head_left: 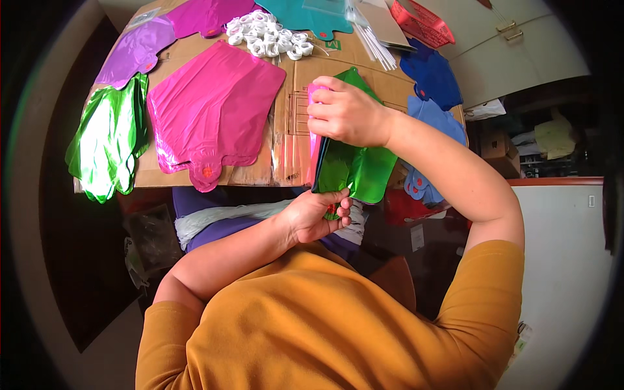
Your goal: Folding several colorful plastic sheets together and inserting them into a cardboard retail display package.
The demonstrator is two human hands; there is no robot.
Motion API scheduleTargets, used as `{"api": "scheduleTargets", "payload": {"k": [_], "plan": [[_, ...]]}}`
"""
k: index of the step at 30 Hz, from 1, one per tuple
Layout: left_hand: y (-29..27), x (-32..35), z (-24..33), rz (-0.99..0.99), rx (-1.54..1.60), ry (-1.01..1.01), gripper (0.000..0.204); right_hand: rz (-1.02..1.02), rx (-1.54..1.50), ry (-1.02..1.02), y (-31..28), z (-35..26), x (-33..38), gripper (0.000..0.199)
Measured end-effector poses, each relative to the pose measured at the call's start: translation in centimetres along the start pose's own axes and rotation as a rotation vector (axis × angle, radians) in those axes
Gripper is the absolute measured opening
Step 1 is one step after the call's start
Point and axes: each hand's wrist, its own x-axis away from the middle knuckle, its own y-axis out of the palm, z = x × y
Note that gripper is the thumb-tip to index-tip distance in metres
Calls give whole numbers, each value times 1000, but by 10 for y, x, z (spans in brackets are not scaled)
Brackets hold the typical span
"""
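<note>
A flat green foil balloon (354, 170) stands nearly upright in front of me, held by both hands, with a thin pink foil edge showing along its left side. My right hand (348, 112) grips its top edge. My left hand (318, 216) pinches its bottom neck. A stack of pink foil balloons (214, 107) lies flat on the cardboard-covered table (312, 71) to the left.
Green foil balloons (107, 140) hang over the table's left edge, purple ones (133, 52) lie behind them. White plastic rings (266, 34) and white sticks (377, 47) sit at the back. Blue balloons (432, 81) lie right, a red basket (422, 23) beyond. A bundle of pale string (221, 218) rests on my lap.
</note>
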Motion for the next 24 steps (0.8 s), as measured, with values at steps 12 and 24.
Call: {"api": "scheduleTargets", "payload": {"k": [12, 24], "plan": [[3, 0, -5, 43, -21, 52, 9, -7, -47, -67, -3, -1, 25, 14], [11, 7, 1, 8, 18, 83, 8, 137, 13, -91, 6, 7, 12, 11]]}}
